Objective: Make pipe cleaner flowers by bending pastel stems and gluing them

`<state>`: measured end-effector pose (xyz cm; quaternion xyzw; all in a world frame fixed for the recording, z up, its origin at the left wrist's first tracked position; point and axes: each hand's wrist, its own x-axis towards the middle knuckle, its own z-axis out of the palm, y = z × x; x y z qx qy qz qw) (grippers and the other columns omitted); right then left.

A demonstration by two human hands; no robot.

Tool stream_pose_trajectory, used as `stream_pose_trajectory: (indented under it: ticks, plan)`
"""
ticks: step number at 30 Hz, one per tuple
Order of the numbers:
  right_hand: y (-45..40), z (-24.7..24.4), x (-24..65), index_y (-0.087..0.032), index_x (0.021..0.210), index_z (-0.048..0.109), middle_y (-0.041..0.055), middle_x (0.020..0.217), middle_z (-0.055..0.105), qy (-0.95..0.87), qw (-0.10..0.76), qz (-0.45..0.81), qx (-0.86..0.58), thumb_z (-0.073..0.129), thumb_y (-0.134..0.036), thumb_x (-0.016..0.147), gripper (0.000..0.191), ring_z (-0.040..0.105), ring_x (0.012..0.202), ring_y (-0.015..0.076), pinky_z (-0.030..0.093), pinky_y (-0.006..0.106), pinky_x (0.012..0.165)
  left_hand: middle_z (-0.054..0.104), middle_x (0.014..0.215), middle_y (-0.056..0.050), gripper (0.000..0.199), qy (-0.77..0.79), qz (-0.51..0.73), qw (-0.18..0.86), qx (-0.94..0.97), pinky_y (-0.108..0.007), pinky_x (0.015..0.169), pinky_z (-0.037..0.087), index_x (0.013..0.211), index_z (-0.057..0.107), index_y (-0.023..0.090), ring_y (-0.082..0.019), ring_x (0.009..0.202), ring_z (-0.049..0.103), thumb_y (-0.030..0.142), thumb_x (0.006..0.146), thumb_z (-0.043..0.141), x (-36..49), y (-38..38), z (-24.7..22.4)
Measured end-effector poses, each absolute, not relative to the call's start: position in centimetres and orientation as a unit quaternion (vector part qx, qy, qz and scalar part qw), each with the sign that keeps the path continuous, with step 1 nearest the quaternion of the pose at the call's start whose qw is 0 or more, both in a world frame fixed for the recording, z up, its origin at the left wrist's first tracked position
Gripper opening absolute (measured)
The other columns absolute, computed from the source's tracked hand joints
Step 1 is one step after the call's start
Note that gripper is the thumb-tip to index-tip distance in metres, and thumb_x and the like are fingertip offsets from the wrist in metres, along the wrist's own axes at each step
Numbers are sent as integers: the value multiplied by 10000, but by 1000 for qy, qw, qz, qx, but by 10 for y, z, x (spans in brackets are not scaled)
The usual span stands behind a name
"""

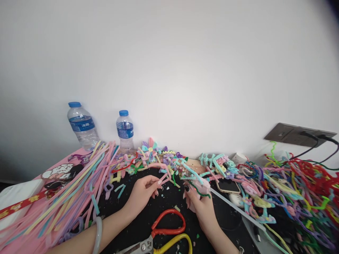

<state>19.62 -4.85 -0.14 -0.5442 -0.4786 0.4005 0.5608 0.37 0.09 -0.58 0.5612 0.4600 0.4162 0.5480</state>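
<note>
My left hand [145, 193] pinches the end of a bent pink pipe cleaner [165, 179] between thumb and fingers, over the black mat [144, 225]. To its right, my right hand [198, 203] has its fingers curled at a pale pink object with a glue-gun-like shape [200, 187]; its grip is partly hidden. A dark green pipe cleaner [202, 192] lies across that object. Between my forearms lie scissors [169, 231] with one red and one yellow handle loop. Behind both hands is a pile of pastel pipe-cleaner shapes, including a multicoloured flower [150, 149].
Long pastel pipe cleaners [71, 187] cover the left side, near two water bottles [125, 129]. A phone [228, 186] and white earphone case [235, 199] sit right of my right hand. Tangled coloured pipe cleaners [299, 201] fill the far right, below a wall socket [293, 134].
</note>
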Motion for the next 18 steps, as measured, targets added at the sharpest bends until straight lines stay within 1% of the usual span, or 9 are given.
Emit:
stream_pose_trajectory:
  ticks: [5,8,11,14,18]
  plan:
    - [-53,-8,195,-166,577,576,-36,422,483,-521,507,442,-526,611,-365,737,259,408,377,96,315,215,393,585,617,-2,260,461,434,546,548,-220,467,412,785,606,140,-126,522,527,394,746,570,3,0,-5]
    - [-53,-6,194,-169,583,598,-39,415,479,-539,486,439,-529,620,-357,722,236,401,375,96,323,216,392,570,575,8,253,463,431,545,550,-214,464,389,783,605,138,-122,511,515,386,752,563,3,-1,0]
    - [-52,-5,192,-170,577,608,-38,416,479,-540,487,419,-544,627,-377,703,243,401,375,98,328,216,384,537,511,25,247,464,425,546,554,-208,461,352,797,614,138,-116,486,485,376,756,560,2,-2,3]
    - [-51,-6,191,-156,667,636,-44,424,467,-540,485,399,-561,610,-385,713,236,389,373,94,318,211,377,524,500,33,234,459,433,546,551,-206,471,336,807,612,140,-113,486,469,363,756,562,2,-2,2]
    - [-50,-7,194,-124,821,647,-47,440,464,-570,438,395,-572,568,-352,752,251,403,382,97,315,205,383,547,552,26,205,445,450,541,554,-209,512,355,820,598,144,-116,525,483,336,767,551,2,1,-3]
